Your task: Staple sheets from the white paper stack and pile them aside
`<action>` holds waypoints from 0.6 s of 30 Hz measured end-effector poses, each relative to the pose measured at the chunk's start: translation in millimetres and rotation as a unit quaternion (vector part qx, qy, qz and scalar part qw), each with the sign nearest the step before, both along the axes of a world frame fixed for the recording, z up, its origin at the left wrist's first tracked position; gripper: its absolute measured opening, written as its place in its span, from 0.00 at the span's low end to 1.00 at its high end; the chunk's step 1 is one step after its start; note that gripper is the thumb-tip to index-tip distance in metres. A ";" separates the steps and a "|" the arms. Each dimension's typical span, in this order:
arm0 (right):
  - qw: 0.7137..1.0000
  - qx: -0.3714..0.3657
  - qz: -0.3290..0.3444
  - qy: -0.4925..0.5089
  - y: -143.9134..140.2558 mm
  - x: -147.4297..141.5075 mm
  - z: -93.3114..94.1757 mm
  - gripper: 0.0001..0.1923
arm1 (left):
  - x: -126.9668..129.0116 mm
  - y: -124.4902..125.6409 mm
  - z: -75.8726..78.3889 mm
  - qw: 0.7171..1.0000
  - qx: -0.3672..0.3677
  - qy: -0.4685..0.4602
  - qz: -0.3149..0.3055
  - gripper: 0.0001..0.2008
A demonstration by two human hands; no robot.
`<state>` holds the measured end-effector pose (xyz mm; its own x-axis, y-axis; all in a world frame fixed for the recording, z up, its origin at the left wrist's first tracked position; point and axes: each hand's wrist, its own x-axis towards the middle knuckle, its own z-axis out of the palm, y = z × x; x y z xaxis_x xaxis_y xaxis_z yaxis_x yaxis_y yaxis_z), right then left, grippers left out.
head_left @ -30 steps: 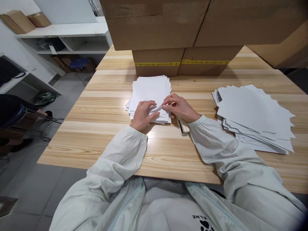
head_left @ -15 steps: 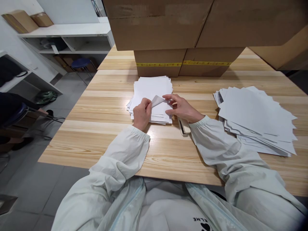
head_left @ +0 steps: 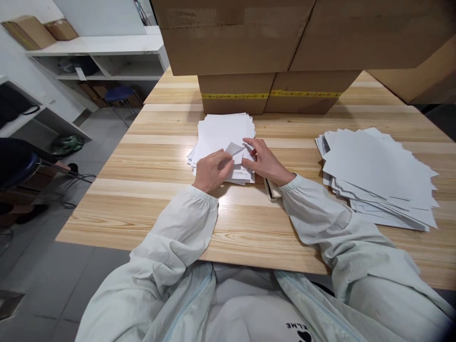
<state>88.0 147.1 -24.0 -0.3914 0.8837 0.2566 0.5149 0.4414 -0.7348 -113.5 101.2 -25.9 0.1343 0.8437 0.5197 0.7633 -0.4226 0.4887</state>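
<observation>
A stack of white paper sheets (head_left: 224, 130) lies on the wooden table (head_left: 171, 209) in front of me. My left hand (head_left: 210, 171) pinches the near corner of the top sheet, which is folded up and back into a small flap (head_left: 235, 148). My right hand (head_left: 261, 161) rests on the stack just right of that flap, fingers spread and touching the paper. A narrow beige tool (head_left: 272, 187) lies on the table under my right wrist.
A second, fanned-out pile of white sheets (head_left: 377, 171) lies at the right. Stacked cardboard boxes (head_left: 270, 52) stand right behind the paper stack. White shelves (head_left: 96, 57) and a blue stool (head_left: 119, 93) are off the table's left side.
My left hand has lifted the near corner of the top sheet and folded it back. My right hand has shifted slightly down onto the stack.
</observation>
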 end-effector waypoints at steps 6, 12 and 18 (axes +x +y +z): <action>0.999 -0.016 -0.002 0.028 1.2 1.4 0.8 0.27 | 0.1 2.7 -7.1 1.000 0.006 0.001 -0.002 0.08; 0.978 0.036 -0.118 0.165 -14.6 -0.7 28.6 0.17 | -3.4 -1.2 -2.1 0.970 0.180 -0.111 0.118 0.09; 0.925 -0.229 -0.045 0.300 -27.0 -9.7 47.5 0.31 | 4.2 -23.3 8.5 0.956 0.287 -0.046 0.033 0.09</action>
<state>78.3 120.1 23.5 -0.2195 0.9756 -0.0059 -0.0261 -0.0120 -0.9996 -109.4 77.9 -17.4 0.0220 0.4215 0.9066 0.7631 -0.5930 0.2571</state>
